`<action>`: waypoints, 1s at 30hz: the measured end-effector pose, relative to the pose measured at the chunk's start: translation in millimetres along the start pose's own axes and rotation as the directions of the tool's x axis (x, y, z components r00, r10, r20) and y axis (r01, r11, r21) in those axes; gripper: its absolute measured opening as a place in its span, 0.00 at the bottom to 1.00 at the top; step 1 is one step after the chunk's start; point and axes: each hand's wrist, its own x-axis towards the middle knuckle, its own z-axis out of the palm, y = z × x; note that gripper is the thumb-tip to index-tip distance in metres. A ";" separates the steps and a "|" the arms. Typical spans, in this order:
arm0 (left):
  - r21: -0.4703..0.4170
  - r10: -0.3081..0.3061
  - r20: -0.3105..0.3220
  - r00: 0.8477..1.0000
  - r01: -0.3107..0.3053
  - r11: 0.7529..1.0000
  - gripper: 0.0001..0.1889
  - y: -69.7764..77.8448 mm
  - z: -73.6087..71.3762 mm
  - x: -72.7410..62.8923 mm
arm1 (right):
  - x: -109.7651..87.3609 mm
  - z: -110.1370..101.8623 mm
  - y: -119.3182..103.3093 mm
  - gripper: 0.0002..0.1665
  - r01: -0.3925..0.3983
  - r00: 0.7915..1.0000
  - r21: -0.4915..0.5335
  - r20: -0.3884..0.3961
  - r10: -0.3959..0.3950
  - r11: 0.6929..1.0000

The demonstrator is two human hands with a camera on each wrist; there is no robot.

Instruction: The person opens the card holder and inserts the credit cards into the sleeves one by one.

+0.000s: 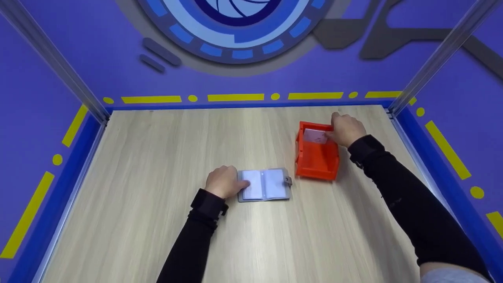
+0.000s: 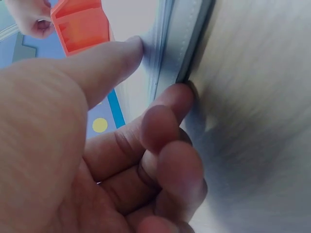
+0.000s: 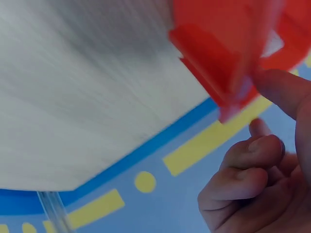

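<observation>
A small card album (image 1: 276, 184) lies spread on the table, showing pale clear sleeves and a grey cover with a snap tab at its right edge. My left hand (image 1: 223, 182) pinches its left edge, thumb over the sleeves and fingertips at the underside of the cover (image 2: 181, 46). To the right is an orange-red plastic bin (image 1: 319, 159), its low front towards me. My right hand (image 1: 347, 129) grips the bin's far right corner, thumb over the wall and the other fingers curled outside. Inside, at the back, a pinkish card (image 1: 314, 136) shows near that thumb.
The light wood-grain table (image 1: 157, 165) is bordered by blue-purple panels with yellow dashes at the back (image 1: 235, 96) and both sides. Metal posts (image 1: 432, 59) stand at the rear corners. The bin sits right of the album with a narrow gap between.
</observation>
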 end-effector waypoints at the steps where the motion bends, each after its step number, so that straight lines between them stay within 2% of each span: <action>1: 0.001 0.002 0.000 1.000 -0.002 1.000 0.31 0.2 -0.2 0.0 | 1.6 2.6 1.5 0.27 -0.018 1.000 0.002 0.013 0.018 1.000; 5: -0.004 0.000 0.002 1.000 0.000 1.000 0.31 1.9 -1.7 -0.1 | 7.7 10.2 4.1 0.40 -0.079 0.996 0.004 0.049 0.079 0.997; 8: -0.012 -0.003 0.004 1.000 0.003 1.000 0.31 2.9 -2.8 -0.6 | 10.8 12.7 3.7 0.43 -0.106 0.993 0.001 0.057 0.106 0.994; 12: -0.017 0.003 -0.006 1.000 -0.004 1.000 0.31 3.0 -3.2 -1.6 | 12.0 12.3 2.0 0.34 -0.104 0.994 0.009 0.042 0.103 0.995; 18: 0.002 0.025 -0.025 0.999 -0.025 1.000 0.31 2.4 -2.9 -2.5 | 11.2 6.9 0.1 0.18 -0.058 0.998 -0.001 -0.017 0.058 0.998; 27: -0.006 0.008 -0.019 1.000 -0.008 1.000 0.32 0.7 -1.4 -1.7 | 2.9 -0.9 4.1 0.11 0.061 0.992 -0.015 -0.109 -0.062 0.998; 30: -0.009 0.008 -0.016 1.000 -0.008 1.000 0.31 0.5 -1.9 -1.9 | -3.3 -5.8 4.9 0.11 0.086 0.990 -0.011 -0.112 -0.086 0.996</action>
